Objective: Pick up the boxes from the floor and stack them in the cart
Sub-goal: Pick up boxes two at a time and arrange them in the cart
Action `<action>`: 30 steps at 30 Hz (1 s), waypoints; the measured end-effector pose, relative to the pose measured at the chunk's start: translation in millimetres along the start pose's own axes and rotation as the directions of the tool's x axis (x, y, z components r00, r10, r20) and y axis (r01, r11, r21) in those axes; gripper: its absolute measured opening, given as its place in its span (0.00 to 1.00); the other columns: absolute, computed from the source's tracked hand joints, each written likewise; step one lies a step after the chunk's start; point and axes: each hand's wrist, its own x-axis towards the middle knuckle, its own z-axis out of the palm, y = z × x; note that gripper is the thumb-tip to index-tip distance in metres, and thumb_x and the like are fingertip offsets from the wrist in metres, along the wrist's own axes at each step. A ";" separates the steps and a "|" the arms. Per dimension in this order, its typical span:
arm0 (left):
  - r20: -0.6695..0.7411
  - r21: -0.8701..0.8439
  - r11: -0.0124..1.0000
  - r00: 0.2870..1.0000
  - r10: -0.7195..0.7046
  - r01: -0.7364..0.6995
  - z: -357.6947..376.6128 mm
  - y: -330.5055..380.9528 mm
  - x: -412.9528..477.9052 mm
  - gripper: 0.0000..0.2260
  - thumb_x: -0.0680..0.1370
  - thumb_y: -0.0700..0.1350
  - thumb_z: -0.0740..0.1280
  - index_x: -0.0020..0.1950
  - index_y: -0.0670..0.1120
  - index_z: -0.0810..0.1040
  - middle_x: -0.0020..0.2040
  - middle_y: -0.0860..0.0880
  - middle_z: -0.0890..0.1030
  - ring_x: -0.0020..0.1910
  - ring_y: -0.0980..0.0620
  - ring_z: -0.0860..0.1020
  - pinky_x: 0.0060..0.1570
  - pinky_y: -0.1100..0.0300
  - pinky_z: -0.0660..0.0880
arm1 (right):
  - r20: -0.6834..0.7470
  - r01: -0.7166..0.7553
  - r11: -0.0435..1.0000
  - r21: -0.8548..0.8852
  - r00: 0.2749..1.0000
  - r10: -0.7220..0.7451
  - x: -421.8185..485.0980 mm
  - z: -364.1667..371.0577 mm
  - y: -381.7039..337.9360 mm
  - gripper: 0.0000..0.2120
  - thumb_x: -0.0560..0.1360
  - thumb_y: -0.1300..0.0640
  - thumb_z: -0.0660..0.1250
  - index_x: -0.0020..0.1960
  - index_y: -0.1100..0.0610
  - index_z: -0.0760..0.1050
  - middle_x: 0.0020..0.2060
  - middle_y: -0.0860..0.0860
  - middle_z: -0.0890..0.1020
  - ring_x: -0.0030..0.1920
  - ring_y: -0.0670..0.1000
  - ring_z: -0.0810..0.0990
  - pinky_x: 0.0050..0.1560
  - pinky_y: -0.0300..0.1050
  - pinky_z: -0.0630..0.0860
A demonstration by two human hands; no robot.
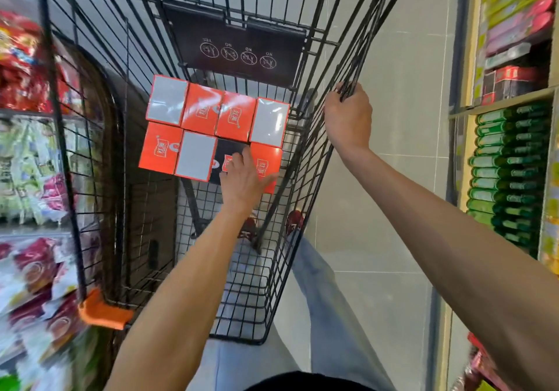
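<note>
A black wire cart (272, 284) fills the middle of the head view, seen from above. Several orange and white boxes (199, 109) lie side by side in two rows on its floor. One box (231, 150) in the near row sits lower than its neighbours, dark-topped with an orange label. My left hand (243, 179) reaches down inside the cart and lies on that box, fingers spread. My right hand (348, 118) grips the top wires of the cart's right side wall.
Shelves of snack bags (27, 160) stand close on the left, blurred. On the right are shelves with green bottles (511, 176) and packets (520, 9). Grey floor tiles (378, 209) lie between cart and right shelf. My legs stand behind the cart.
</note>
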 end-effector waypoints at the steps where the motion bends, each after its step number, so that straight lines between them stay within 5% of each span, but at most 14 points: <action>1: 0.013 -0.005 1.000 1.000 0.029 -0.029 -8.4 -4.4 -0.7 0.39 0.72 0.70 0.62 0.71 0.42 0.64 0.61 0.41 0.73 0.61 0.40 0.74 0.54 0.42 0.74 | -0.009 0.000 0.999 -0.037 1.000 -0.001 -0.2 -1.0 -1.9 0.07 0.77 0.52 0.59 0.48 0.55 0.74 0.46 0.51 0.78 0.39 0.48 0.76 0.41 0.46 0.74; 6: -0.040 0.047 0.984 0.984 0.175 -0.173 -62.3 -26.4 -12.3 0.26 0.79 0.62 0.60 0.65 0.43 0.69 0.59 0.42 0.75 0.58 0.40 0.74 0.52 0.45 0.72 | 0.032 0.003 0.978 -0.209 0.999 0.003 -12.5 -12.0 -8.6 0.22 0.77 0.41 0.63 0.60 0.57 0.70 0.58 0.52 0.73 0.49 0.50 0.77 0.47 0.44 0.70; 11: -0.003 0.158 0.934 0.945 0.326 -0.322 -136.2 -38.5 -23.9 0.24 0.80 0.57 0.59 0.69 0.43 0.67 0.64 0.41 0.73 0.63 0.39 0.72 0.57 0.44 0.71 | 0.113 0.030 0.911 -0.412 0.993 0.018 -42.2 -30.6 -24.7 0.40 0.73 0.30 0.61 0.69 0.62 0.65 0.66 0.59 0.70 0.65 0.60 0.72 0.59 0.56 0.73; 17: 0.129 0.405 0.773 0.868 0.480 -0.488 -202.6 -36.5 -46.5 0.24 0.79 0.57 0.60 0.71 0.45 0.67 0.67 0.41 0.72 0.66 0.39 0.70 0.60 0.45 0.69 | 0.196 0.082 0.729 -0.680 0.978 0.072 -90.4 -77.4 -40.0 0.25 0.78 0.44 0.61 0.68 0.58 0.68 0.64 0.59 0.73 0.64 0.61 0.72 0.60 0.53 0.71; 23: 0.156 0.533 0.588 0.753 0.639 -0.608 -246.4 13.9 -83.2 0.20 0.79 0.55 0.60 0.67 0.46 0.70 0.62 0.43 0.73 0.64 0.41 0.70 0.60 0.46 0.69 | 0.136 0.040 0.589 -0.807 0.984 0.119 -160.3 -142.1 -22.3 0.22 0.78 0.46 0.61 0.67 0.56 0.70 0.63 0.56 0.74 0.64 0.58 0.72 0.59 0.51 0.70; 30: 0.226 0.665 0.280 0.543 0.808 -0.693 -243.5 104.3 -147.2 0.21 0.79 0.57 0.60 0.69 0.47 0.69 0.65 0.44 0.72 0.66 0.42 0.69 0.62 0.47 0.68 | -0.061 -0.172 0.662 -0.730 0.980 0.188 -249.5 -226.2 30.4 0.21 0.79 0.45 0.60 0.67 0.55 0.69 0.62 0.56 0.75 0.62 0.58 0.73 0.55 0.52 0.71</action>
